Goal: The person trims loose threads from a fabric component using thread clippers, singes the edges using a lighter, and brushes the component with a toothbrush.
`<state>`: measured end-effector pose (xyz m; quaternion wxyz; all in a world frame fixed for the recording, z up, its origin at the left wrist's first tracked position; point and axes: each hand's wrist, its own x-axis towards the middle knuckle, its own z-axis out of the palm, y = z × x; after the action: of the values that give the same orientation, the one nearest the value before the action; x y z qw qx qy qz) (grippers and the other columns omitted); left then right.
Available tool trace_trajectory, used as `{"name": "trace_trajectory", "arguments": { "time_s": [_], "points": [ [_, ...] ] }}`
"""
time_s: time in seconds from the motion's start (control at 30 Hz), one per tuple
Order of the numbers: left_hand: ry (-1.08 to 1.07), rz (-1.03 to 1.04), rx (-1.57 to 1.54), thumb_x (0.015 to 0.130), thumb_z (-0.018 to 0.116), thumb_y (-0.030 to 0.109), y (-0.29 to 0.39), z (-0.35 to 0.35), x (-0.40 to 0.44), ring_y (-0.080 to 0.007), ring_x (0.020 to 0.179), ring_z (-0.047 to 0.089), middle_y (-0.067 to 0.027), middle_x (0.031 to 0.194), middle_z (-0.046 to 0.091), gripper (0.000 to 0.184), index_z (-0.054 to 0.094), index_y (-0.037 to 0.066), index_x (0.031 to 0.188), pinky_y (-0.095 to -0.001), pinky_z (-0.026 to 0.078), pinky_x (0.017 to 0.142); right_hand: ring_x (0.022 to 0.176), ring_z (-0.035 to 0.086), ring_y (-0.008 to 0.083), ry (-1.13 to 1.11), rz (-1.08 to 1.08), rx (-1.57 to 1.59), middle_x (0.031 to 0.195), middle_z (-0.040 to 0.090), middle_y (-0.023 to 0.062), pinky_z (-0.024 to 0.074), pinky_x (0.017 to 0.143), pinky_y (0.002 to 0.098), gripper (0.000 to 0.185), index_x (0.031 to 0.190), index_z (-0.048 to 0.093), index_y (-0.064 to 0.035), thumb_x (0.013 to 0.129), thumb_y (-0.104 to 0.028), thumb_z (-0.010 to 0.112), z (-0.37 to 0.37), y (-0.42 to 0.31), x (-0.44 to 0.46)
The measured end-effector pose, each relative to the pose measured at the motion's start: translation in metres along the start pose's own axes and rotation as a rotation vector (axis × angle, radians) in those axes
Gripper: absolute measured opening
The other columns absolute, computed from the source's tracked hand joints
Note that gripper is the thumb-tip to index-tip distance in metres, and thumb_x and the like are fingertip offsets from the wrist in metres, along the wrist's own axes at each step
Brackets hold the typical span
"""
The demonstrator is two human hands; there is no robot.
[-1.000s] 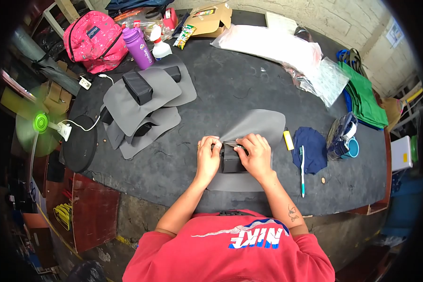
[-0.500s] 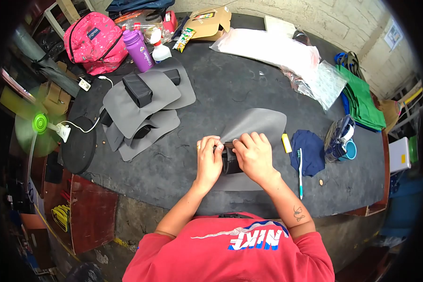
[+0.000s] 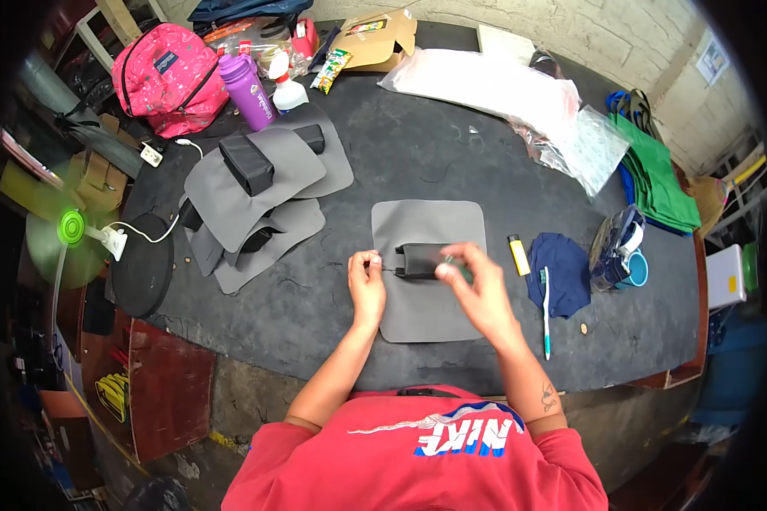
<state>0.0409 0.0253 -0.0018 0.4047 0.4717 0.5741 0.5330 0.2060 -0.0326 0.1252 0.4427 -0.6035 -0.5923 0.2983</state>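
A grey flexible sheet [image 3: 430, 317] lies flat in front of me, with a black box-shaped piece [image 3: 419, 261] across its middle. At the left end of that piece, my left hand [image 3: 366, 289] is closed in a pinch. A thin dark line, perhaps a thread, runs between its fingertips and the black piece. My right hand [image 3: 486, 294] hovers at the piece's right end, fingers curled and blurred by motion. Something small and greenish shows at its fingertips, too smeared to name.
Similar grey sheets with black box pieces [image 3: 251, 170] are piled at left, near a purple bottle [image 3: 249, 94] and a spinning fan [image 3: 72, 226]. To the right lie a yellow lighter [image 3: 518, 255], a toothbrush [image 3: 546, 315], dark blue cloth [image 3: 562, 272] and a blue cup [image 3: 635, 271].
The grey sheet, bent up and turned before, now lies flat and squared to me. Both hands were together on the black piece; they have moved apart to its two ends.
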Motion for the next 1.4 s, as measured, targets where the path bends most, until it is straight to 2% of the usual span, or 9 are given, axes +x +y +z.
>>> {"name": "trace_trajectory", "arguments": {
  "time_s": [0.07,0.27,0.43,0.57,0.7,1.0,1.1,1.23,1.4],
  "points": [
    [-0.006,0.002,-0.029,0.096,0.053,0.007,-0.014,0.000,0.001,-0.0119,0.090,0.054,-0.0058,0.102,0.060,0.007,0.055,0.002,0.091,-0.0262,0.043,0.084,0.085,0.059,0.0109,-0.287,0.212,0.184,0.094,0.064,0.0053,0.0472,0.080,0.0276,0.021,0.106,0.060,-0.0007,0.090,-0.014,0.064,0.008,0.017,-0.013],
    [-0.079,0.255,0.267,0.092,0.056,0.005,-0.001,-0.012,-0.007,-0.0168,0.083,0.055,-0.0060,0.085,0.062,0.002,0.056,0.003,0.092,-0.0297,0.044,0.077,0.110,0.060,0.0236,-0.175,0.135,0.283,0.117,0.063,0.0103,0.0453,0.094,0.0360,0.026,0.112,0.055,-0.0021,0.094,-0.021,0.058,0.048,0.079,-0.023],
    [-0.196,0.254,0.381,0.082,0.056,-0.001,0.001,-0.029,-0.009,-0.0230,0.088,0.055,-0.0082,0.086,0.062,0.013,0.059,0.004,0.094,-0.0352,0.043,0.083,0.109,0.059,0.0180,-0.132,0.080,0.199,0.120,0.062,0.0111,0.0441,0.095,0.0316,0.025,0.113,0.054,0.0001,0.095,-0.017,0.057,0.050,0.089,-0.020],
    [-0.040,0.571,0.452,0.077,0.054,-0.005,0.017,-0.022,0.003,-0.0269,0.093,0.054,-0.0111,0.097,0.060,0.026,0.062,0.004,0.101,-0.0367,0.042,0.089,0.107,0.060,0.0172,-0.167,0.105,0.139,0.119,0.063,0.0107,0.0460,0.092,0.0307,0.024,0.110,0.055,0.0000,0.092,-0.016,0.061,0.049,0.091,-0.018],
    [-0.366,0.702,0.658,0.076,0.062,0.004,0.005,-0.013,0.023,-0.0286,0.115,0.054,-0.0113,0.117,0.060,0.031,0.064,0.000,0.107,-0.0409,0.039,0.096,0.103,0.060,0.0165,-0.148,-0.029,0.209,0.117,0.063,0.0100,0.0477,0.088,0.0297,0.028,0.108,0.057,-0.0015,0.085,-0.012,0.069,0.043,0.103,-0.012],
    [-0.236,0.612,0.771,0.075,0.071,0.010,0.015,0.010,0.001,-0.0260,0.095,0.058,-0.0071,0.100,0.064,0.027,0.068,0.003,0.100,-0.0384,0.041,0.084,0.092,0.056,0.0078,-0.136,-0.042,0.367,0.125,0.059,0.0052,0.0455,0.080,0.0230,0.027,0.106,0.057,-0.0039,0.081,-0.003,0.067,0.014,0.123,0.029],
    [-0.227,0.590,0.733,0.074,0.071,0.010,0.008,0.010,0.003,-0.0254,0.093,0.057,-0.0057,0.100,0.064,0.026,0.068,0.004,0.100,-0.0383,0.041,0.082,0.078,0.050,0.0044,0.005,-0.006,0.284,0.103,0.060,0.0003,0.0441,0.069,0.0213,0.026,0.104,0.058,-0.0038,0.080,-0.003,0.068,0.024,0.113,0.022],
    [-0.194,0.603,0.710,0.078,0.069,0.009,0.001,0.012,0.004,-0.0254,0.092,0.056,-0.0046,0.099,0.061,0.014,0.066,0.005,0.091,-0.0389,0.040,0.080,0.079,0.063,0.0235,0.059,-0.208,-0.055,0.097,0.057,0.0084,0.0515,0.067,0.0315,0.029,0.099,0.060,-0.0029,0.072,-0.005,0.071,0.034,0.098,0.001],
    [-0.123,0.580,0.712,0.080,0.065,0.006,-0.003,0.018,0.005,-0.0281,0.098,0.052,-0.0074,0.102,0.057,0.005,0.061,0.005,0.084,-0.0410,0.040,0.083,0.071,0.065,0.0264,0.146,-0.341,-0.275,0.106,0.056,0.0110,0.0529,0.057,0.0350,0.028,0.093,0.061,-0.0019,0.068,-0.005,0.075,0.051,0.094,-0.011]
  ]
}}
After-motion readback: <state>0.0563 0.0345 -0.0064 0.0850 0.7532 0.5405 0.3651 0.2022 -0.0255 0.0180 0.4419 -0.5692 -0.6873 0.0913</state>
